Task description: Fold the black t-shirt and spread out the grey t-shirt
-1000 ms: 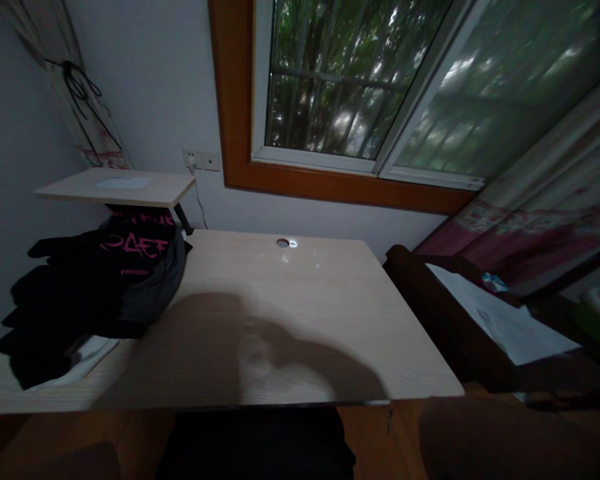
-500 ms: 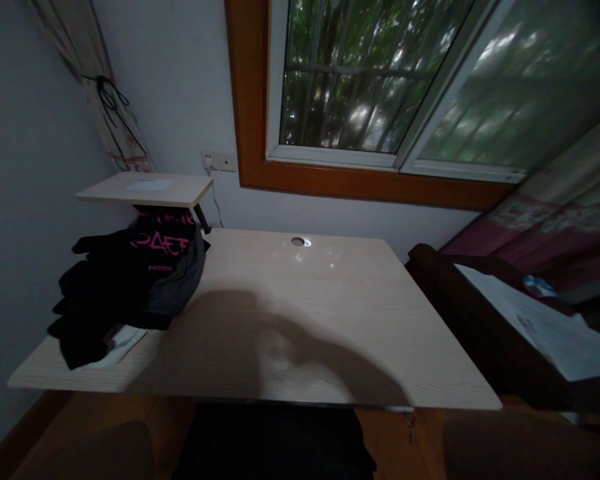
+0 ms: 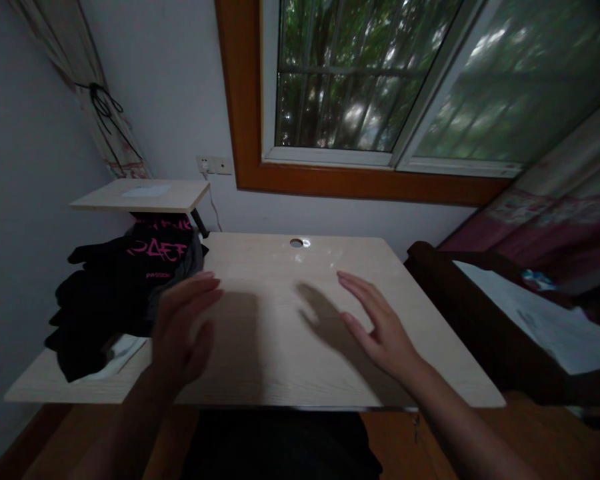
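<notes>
Both my hands hover over the pale wooden desk (image 3: 285,347), palms turned toward each other. My left hand (image 3: 183,330) is in front of the right edge of a pile of black clothes (image 3: 113,287); its thumb stands apart from the fingers and it holds nothing. My right hand (image 3: 377,327) hangs over the right half of the desk, fingers stretched out, thumb apart, nothing in it. The top garment in the pile is black with pink lettering. Something white (image 3: 123,353) sticks out beneath the pile.
A small raised shelf (image 3: 95,195) with a white paper (image 3: 147,191) stands at the back left. The desktop has a round cable hole (image 3: 296,243) near its back edge. To the right is dark brown furniture (image 3: 460,300) bearing a white sheet (image 3: 525,313). Keys (image 3: 416,427) hang below the front edge.
Both my hands have come into view from below and now hover above the desk. The clothes pile has stayed in place; the camera view has shifted slightly.
</notes>
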The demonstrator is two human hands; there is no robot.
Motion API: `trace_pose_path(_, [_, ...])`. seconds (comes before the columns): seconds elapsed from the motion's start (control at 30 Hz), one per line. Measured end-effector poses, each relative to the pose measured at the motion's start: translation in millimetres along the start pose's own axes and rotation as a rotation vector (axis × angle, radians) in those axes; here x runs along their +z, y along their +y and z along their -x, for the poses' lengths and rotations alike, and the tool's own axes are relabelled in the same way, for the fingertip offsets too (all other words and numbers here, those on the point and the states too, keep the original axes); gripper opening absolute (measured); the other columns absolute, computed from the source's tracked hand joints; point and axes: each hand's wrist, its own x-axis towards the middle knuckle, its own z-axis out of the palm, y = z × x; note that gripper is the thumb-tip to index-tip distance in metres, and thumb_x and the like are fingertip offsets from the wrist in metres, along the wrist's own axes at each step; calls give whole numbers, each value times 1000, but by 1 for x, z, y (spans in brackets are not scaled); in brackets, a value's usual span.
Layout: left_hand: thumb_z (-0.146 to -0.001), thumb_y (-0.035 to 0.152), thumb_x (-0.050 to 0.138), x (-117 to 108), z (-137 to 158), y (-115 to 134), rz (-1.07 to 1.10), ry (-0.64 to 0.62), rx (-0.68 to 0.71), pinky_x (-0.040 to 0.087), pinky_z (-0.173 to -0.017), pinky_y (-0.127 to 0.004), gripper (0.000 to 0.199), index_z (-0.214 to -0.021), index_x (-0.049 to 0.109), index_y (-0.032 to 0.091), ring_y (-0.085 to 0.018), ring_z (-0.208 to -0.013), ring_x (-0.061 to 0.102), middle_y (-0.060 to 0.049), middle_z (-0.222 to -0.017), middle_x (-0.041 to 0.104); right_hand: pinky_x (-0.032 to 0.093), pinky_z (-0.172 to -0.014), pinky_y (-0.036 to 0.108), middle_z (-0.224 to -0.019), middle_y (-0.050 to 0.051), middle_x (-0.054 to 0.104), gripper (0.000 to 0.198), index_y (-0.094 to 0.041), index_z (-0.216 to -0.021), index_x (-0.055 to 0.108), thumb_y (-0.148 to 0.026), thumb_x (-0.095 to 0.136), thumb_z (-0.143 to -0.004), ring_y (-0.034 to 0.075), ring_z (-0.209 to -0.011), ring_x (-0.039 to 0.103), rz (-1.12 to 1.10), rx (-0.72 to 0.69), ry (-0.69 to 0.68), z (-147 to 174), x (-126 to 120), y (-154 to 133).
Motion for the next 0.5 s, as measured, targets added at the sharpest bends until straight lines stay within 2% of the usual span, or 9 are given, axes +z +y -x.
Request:
trace_pose_path(0.07, [-100,28,46,22,7,-12,-6,-172,24,37,-118,-53,53,-152,37,25,-28,-144,40,-11,-155,42,47,-111,50,-152,8,48,58,-31,-155,34,-35,51,-100,27,-138,48,1,43,-134,15,25,11])
trace_pose_path(0.13, [-100,29,44,49,20,-30,-34,-417,47,30,-123,-51,61,-158,25,26,-26,-149,31,-9,-161,34,45,-113,50,-154,8,47,59,-30,-155,35,-34,54,-99,28,-140,46,29,55,-235,30,51,24])
trace_pose_path(0.2, [-100,32,42,75,34,-51,-44,-557,40,28,-124,-49,65,-160,18,25,-25,-150,30,-9,-163,31,44,-114,51,-154,7,46,58,-31,-154,37,-33,54,-98,28,-141,45,44,47,-257,40,72,35])
trace_pose_path(0.27, [-101,35,41,95,44,-69,-49,-583,14,28,-123,-50,64,-160,18,24,-26,-150,30,-10,-163,32,44,-114,50,-154,8,47,56,-30,-152,40,-32,54,-98,27,-140,46,42,55,-258,44,88,42])
trace_pose_path(0.33, [-102,35,38,108,48,-82,-49,-556,-18,27,-124,-50,61,-159,22,23,-24,-151,28,-9,-163,32,44,-114,50,-152,9,49,53,-27,-150,43,-31,54,-98,27,-140,47,44,61,-258,43,98,46])
trace_pose_path(0.5, [-103,34,36,116,49,-94,-42,-504,-48,27,-125,-48,52,-154,36,21,-22,-151,28,-7,-160,38,43,-116,50,-146,10,56,49,-23,-146,50,-30,53,-98,26,-138,49,76,64,-269,42,107,50])
